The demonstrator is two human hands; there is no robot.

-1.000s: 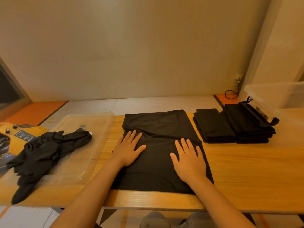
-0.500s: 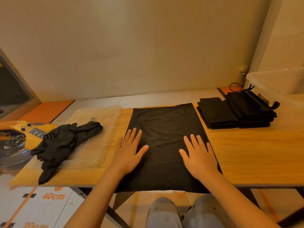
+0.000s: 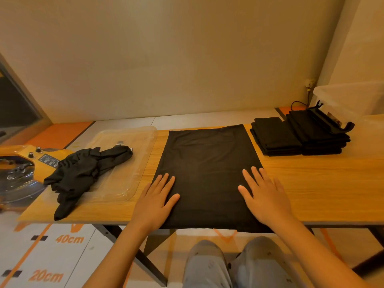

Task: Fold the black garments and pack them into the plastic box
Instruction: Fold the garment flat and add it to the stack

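A black garment (image 3: 207, 167) lies flat in a long rectangle across the wooden table (image 3: 315, 188), its near edge hanging over the front. My left hand (image 3: 158, 196) presses flat on its near left edge, fingers straight. On the near right edge my right hand (image 3: 264, 194) lies flat in the same way. Two stacks of folded black garments (image 3: 299, 136) stand at the back right. Behind them is the clear plastic box (image 3: 351, 96). A crumpled black garment (image 3: 83, 173) lies on the left, partly on a clear lid.
The clear plastic lid (image 3: 128, 161) lies on the table's left part. A yellow machine with knobs (image 3: 25, 163) stands beyond the left end. A black hanger (image 3: 332, 119) rests on the right stack. My knees show below the table's front edge.
Both hands slid toward me and apart, out to the garment's side edges. The wrinkled far end has been smoothed flat. The view dropped, showing the floor and my knees.
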